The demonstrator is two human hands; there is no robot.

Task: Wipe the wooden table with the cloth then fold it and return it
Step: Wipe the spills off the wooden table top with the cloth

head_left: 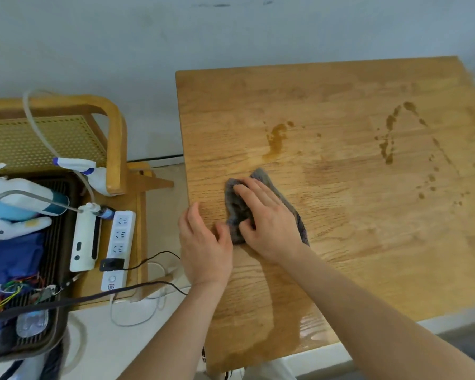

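Note:
A grey cloth (237, 208) lies bunched on the wooden table (340, 242) near its left edge. My right hand (269, 218) presses flat on top of the cloth, its fingers spread over it and its thumb curled into the folds. My left hand (205, 245) rests at the table's left edge just beside the cloth, fingers together, thumb touching the cloth's lower corner. Brown liquid stains (276, 138) sit beyond the cloth, and a ring of brown drops (390, 138) marks the right part of the table. A wet sheen covers the near left of the table.
Left of the table stands a low wooden chair (113, 149) with a white spray bottle (93, 174) on it. A white power strip (118, 248), a white device (84, 239), cables and a dark tray of clutter (25, 297) lie nearby. A grey wall rises behind.

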